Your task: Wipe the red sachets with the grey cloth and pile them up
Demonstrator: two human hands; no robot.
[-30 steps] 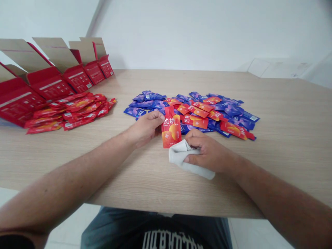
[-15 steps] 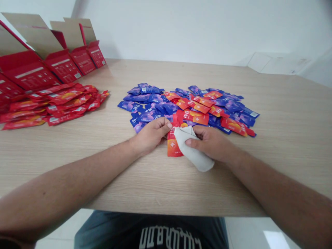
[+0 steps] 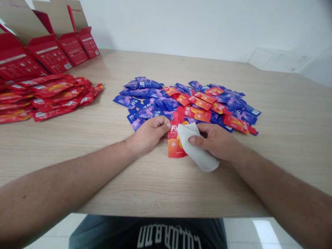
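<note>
My left hand [image 3: 153, 133] pinches the left edge of a red and orange sachet [image 3: 175, 147] near its upper part. Folded in my right hand [image 3: 214, 140] is a white cloth [image 3: 198, 152], thumb on top, and its upper end lies against the right side of that sachet. The cloth hides part of the sachet's printed front. Just beyond both hands spreads a pile of blue and purple sachets [image 3: 153, 93], with several red and orange sachets [image 3: 198, 112] lying on top of it.
At the left, a stack of red sachets [image 3: 57, 91] lies in front of a row of red cardboard boxes [image 3: 49, 53] with raised flaps. The pale wooden table [image 3: 145, 193] ends just before my lap. A white wall [image 3: 181, 27] rises behind it.
The cloth and my right hand have shifted slightly right, uncovering more of the held sachet's front. My left hand keeps its pinch. The view has tilted a little.
</note>
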